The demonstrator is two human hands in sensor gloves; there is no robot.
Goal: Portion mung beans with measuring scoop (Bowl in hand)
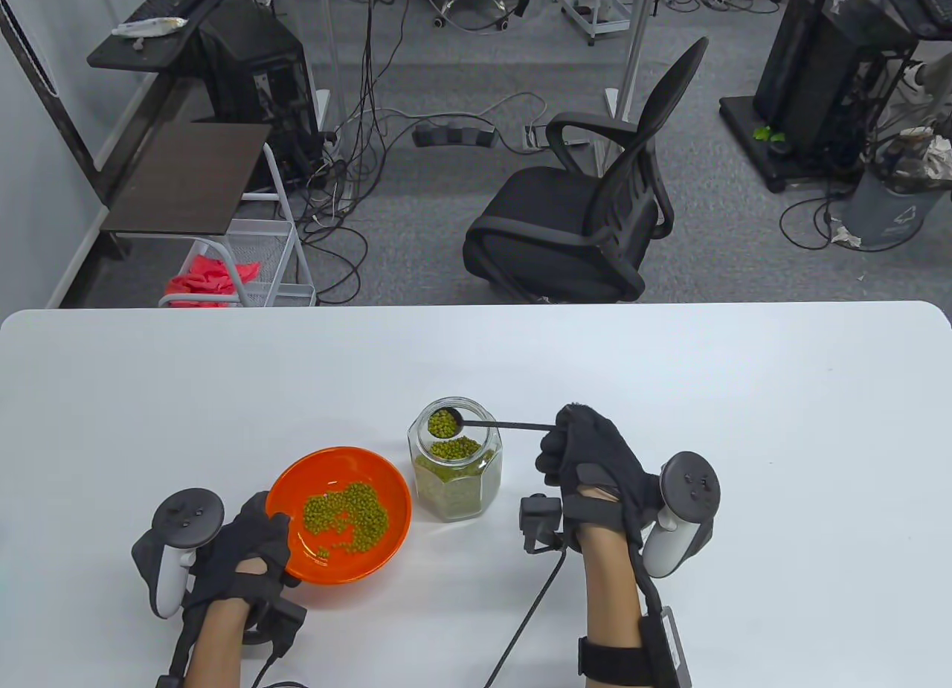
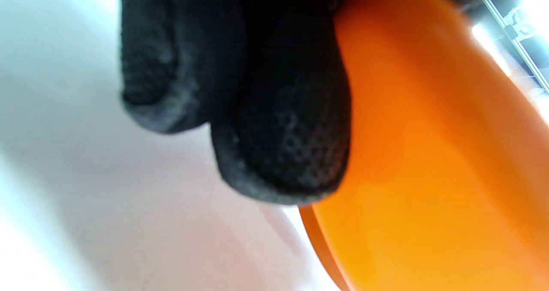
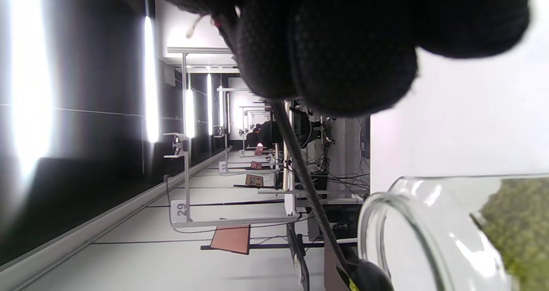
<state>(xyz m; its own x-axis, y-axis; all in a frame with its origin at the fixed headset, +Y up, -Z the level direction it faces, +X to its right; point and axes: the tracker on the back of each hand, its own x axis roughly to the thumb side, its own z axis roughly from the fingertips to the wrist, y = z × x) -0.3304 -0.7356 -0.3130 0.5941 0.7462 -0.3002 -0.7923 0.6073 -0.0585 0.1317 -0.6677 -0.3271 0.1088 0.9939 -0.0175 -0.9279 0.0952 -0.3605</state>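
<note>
1. White table (image 1: 744, 420): carries all items.
2. Orange bowl (image 1: 286, 494): holds mung beans (image 1: 346, 513); left hand (image 1: 245, 550) grips its near-left rim.
3. Glass jar (image 1: 455, 465): just right of bowl, part-filled.
4. Measuring scoop (image 1: 444, 422): heaped, over jar mouth; right hand (image 1: 587, 454) clasps its handle.

white table (image 1: 744, 390), glass jar (image 1: 455, 471) standing
</note>
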